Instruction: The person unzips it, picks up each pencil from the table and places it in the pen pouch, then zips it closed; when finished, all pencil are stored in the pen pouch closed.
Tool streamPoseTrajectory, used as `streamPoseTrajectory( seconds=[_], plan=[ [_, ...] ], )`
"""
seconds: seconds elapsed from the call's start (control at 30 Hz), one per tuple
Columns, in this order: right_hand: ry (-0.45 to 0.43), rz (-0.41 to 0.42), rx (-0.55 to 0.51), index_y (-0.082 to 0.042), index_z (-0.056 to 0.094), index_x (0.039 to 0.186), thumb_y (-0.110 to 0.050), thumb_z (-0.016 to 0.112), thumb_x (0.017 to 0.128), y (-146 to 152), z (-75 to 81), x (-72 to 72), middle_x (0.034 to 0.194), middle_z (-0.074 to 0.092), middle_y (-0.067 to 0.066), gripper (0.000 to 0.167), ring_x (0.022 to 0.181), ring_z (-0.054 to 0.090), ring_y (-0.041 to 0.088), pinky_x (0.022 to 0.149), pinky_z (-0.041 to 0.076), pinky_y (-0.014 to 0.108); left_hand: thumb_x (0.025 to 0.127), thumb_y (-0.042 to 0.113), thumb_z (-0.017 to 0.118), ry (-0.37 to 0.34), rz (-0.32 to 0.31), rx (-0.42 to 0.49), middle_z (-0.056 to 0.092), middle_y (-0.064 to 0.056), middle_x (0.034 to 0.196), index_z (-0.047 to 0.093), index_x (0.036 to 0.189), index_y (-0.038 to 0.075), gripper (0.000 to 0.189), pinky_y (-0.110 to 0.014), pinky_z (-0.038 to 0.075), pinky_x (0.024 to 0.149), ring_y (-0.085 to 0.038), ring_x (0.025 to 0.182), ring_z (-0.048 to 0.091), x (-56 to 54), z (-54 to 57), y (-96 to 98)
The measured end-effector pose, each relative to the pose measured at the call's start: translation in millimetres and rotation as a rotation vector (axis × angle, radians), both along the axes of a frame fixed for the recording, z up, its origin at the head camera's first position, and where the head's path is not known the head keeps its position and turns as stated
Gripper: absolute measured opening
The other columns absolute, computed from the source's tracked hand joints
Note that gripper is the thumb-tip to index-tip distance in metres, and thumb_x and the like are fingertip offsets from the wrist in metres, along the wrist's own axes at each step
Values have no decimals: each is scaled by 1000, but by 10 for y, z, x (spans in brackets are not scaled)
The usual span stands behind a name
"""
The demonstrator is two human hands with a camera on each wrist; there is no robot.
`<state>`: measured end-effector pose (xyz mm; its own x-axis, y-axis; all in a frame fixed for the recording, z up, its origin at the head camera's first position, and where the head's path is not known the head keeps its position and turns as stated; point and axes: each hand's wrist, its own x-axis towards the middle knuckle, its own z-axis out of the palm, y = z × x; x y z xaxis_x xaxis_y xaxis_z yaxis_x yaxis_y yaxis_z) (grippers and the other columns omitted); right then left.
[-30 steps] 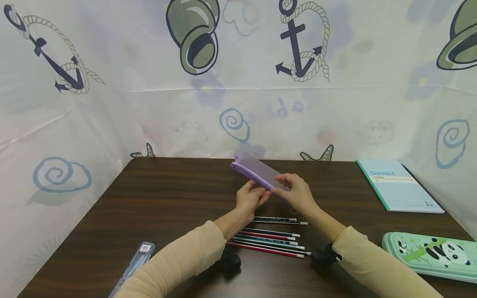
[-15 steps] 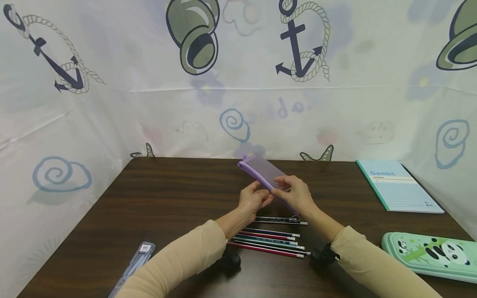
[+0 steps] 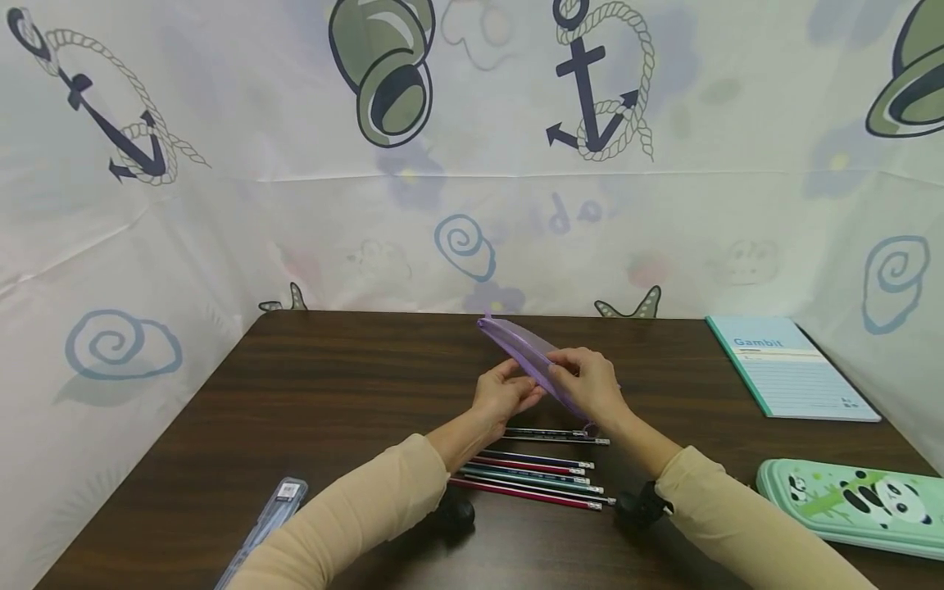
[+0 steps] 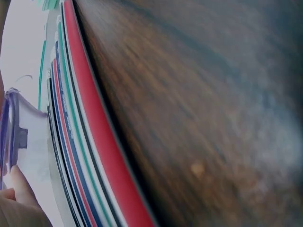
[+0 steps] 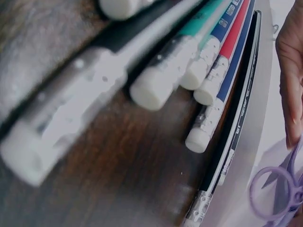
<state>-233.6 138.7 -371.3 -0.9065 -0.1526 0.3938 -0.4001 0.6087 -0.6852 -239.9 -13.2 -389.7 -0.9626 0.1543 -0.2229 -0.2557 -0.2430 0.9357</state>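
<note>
A purple see-through zipper pouch (image 3: pixel 527 351) is held slanting above the table by both hands. My left hand (image 3: pixel 503 395) pinches its near long edge from the left, thumb and fingers together. On the other side my right hand (image 3: pixel 587 381) grips the same edge, thumb towards me. In the left wrist view the pouch's two purple edge strips (image 4: pixel 14 125) stand a little apart. A purple ring (image 5: pixel 271 193) hangs at the pouch's near end in the right wrist view. Several pencils (image 3: pixel 534 475) with white erasers lie in a row below my hands, partly hidden by the left forearm.
A green panda pencil case (image 3: pixel 855 508) lies at the right, with a light blue notebook (image 3: pixel 796 369) behind it. A clear plastic case (image 3: pixel 265 524) sits at the front left, partly behind the left sleeve. A printed cloth hangs around the dark wooden table (image 3: pixel 354 369).
The pouch has shifted slightly right and turned, so its purple zipper edge now shows broader. Both hands have moved a little right with it. The pencils have stayed put.
</note>
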Motion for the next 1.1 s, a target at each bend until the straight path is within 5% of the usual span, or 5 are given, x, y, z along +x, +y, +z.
streamPoseTrajectory(
  seconds=[0.33,0.5,0.77,1.1],
  plan=[
    [-41,-101,-35,0,71,97,-3,65,85,51,-29,-48,90,72,14,13,77,65,23,63,52,25,88,-9,55,-54,-34,-74,68,-9,81,48,134,-1,47,-23,58,74,-11,69,67,-49,-63,-59],
    [-45,-135,-45,-1,72,95,-3,66,85,82,-45,-86,89,72,14,12,79,65,23,66,51,27,89,-7,57,-77,-78,-81,69,-16,91,47,132,-7,44,-27,57,79,-14,75,68,-72,-77,-95],
    [-59,-153,-43,-1,72,95,-4,65,87,152,-9,-133,88,71,13,11,74,61,19,64,49,26,91,3,59,-32,-237,-248,66,-22,111,57,121,-8,32,-35,54,89,-22,92,68,-83,8,-263],
    [-69,-148,-53,0,71,95,-4,64,88,201,4,-148,87,71,14,11,70,59,14,62,48,23,84,2,67,196,-529,-594,71,-10,92,68,103,-3,19,-25,58,75,-9,76,63,-65,19,-417]
  ],
)
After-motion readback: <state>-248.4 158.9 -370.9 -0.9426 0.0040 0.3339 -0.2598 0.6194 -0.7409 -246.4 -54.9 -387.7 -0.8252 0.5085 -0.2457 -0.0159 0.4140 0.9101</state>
